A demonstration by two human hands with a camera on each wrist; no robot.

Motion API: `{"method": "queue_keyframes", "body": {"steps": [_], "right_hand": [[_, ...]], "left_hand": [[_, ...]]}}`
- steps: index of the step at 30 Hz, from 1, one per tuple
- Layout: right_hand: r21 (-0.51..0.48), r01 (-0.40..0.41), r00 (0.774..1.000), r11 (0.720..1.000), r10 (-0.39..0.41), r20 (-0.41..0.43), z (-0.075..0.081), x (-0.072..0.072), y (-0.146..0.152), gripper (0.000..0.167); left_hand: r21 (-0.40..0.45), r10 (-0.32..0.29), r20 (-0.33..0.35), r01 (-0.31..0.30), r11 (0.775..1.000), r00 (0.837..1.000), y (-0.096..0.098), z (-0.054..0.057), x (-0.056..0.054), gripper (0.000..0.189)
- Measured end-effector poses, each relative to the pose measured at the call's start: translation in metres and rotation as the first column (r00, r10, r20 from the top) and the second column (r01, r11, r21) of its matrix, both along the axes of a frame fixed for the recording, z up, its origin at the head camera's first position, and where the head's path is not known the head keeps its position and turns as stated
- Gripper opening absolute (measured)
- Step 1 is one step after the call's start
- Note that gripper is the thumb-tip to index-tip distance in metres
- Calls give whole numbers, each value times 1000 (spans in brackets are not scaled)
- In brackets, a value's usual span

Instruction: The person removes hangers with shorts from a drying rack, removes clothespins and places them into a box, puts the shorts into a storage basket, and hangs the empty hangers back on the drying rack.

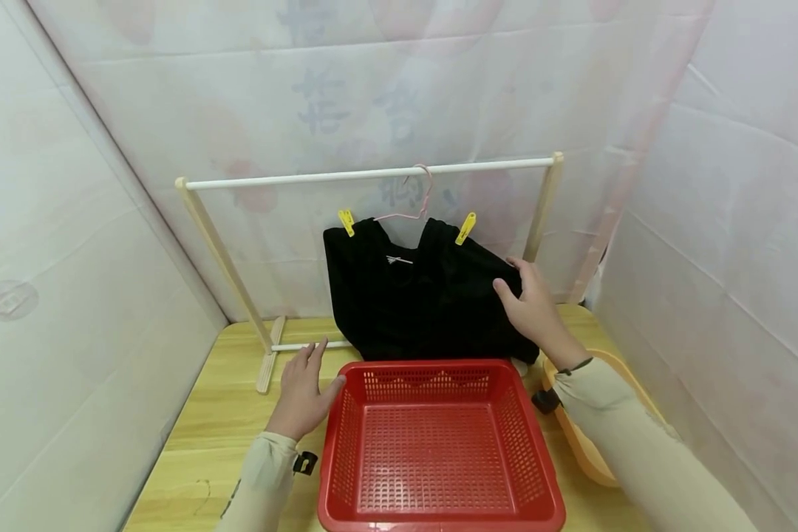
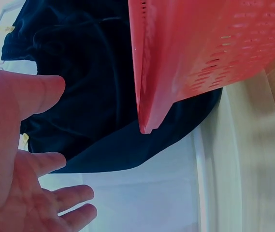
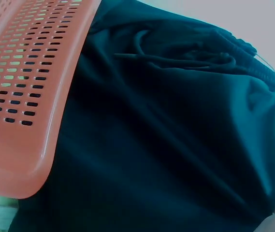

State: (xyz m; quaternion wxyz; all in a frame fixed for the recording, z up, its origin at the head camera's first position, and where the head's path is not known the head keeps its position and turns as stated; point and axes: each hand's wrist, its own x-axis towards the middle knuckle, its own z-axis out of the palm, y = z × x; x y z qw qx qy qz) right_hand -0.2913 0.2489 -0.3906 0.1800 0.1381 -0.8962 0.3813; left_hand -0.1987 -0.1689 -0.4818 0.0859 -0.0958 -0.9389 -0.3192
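Black drawstring pants [image 1: 432, 310] hang by the waistband from a pink hanger [image 1: 427, 193], with a yellow clothespin [image 1: 346, 222] at one side and another yellow clothespin [image 1: 465, 229] at the other. My right hand [image 1: 535, 307] touches the right edge of the pants, thumb and fingers spread apart. In the right wrist view, a drawstring [image 3: 176, 62] shows on the cloth, and only fingertips appear at the edge. To the left, my left hand [image 1: 304, 391] is open, holding nothing, thumb near the rim of the red basket [image 1: 332, 436]. The pants' lower part is hidden behind the basket.
The hanger hooks over the white bar [image 1: 292, 178] of a wooden rack, whose left foot [image 1: 270, 355] stands on the wood-grain table [image 1: 193, 443]. A yellow basin [image 1: 588, 451] sits at the right, partly under my right forearm. Patterned cloth walls enclose the table.
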Motion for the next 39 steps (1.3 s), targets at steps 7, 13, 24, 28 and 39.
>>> {"method": "queue_keyframes", "body": {"steps": [7,13,24,28,39], "right_hand": [[-52,45,991,998,-51,-128,-11,0,-9,38],[-141,100,968,985,-129,-217,-16,3,-17,27],[-124,234,905,964,-262,-335,-16,3,-23,61],[-136,248,865,959,-283,-414,-13,3,-23,60],[-248,280,808,927,-367,-460,3,0,-12,54]], "left_hand": [[5,-2,20,2,1000,1000,2,-3,2,75],[13,-15,9,15,1000,1000,2,-5,5,73],[23,-32,14,32,999,999,-2,-6,6,71],[16,-37,7,37,999,999,-2,-8,6,70],[26,-48,-3,48,999,999,-2,-9,7,70]]}}
